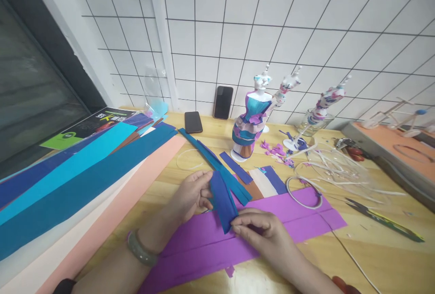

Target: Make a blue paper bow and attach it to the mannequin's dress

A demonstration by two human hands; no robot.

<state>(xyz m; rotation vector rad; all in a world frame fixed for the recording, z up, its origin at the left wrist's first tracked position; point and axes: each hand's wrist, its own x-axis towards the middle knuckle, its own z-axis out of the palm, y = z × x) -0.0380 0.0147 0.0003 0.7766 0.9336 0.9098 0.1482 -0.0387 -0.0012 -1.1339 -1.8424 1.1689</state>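
Note:
My left hand (190, 194) pinches the upper part of a dark blue paper strip (222, 199), with its fingers closed on it. The lower end of the same strip sits between the closed fingertips of my right hand (261, 230). The strip is held just above a long purple paper sheet (299, 214) lying on the wooden table. Behind it lie teal strips (210, 158) and a smaller dark blue strip (236, 167).
Long sheets of blue, teal, white and peach paper (78, 185) cover the left. A small dress-form mannequin (249, 122) in paper clothing stands centre back, two more beside it. Two phones (193, 122) lie and lean by the grid wall. Scissors (384, 219), tape ring (304, 192), scraps right.

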